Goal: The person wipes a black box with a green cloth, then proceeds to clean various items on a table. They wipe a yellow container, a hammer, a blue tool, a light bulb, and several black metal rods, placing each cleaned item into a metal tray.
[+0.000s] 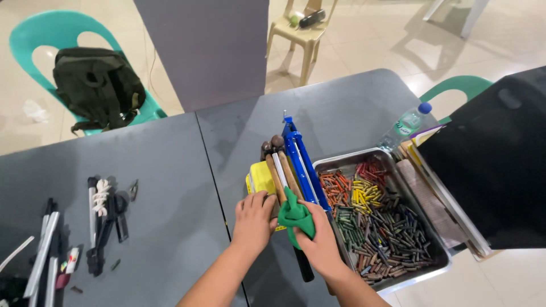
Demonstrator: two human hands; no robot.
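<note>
My right hand grips a bunched green cloth and presses it against a bundle of long tools: wooden-handled ones with dark round heads and a blue metal one. My left hand rests on the left side of that bundle, fingers curled over a yellow box lying under the tools. A black handle sticks out below my right hand.
A metal tray of several coloured crayons sits right of my hands. A plastic bottle, a black board and stacked papers lie further right. Loose tools lie at the table's left. A green chair holds a dark backpack.
</note>
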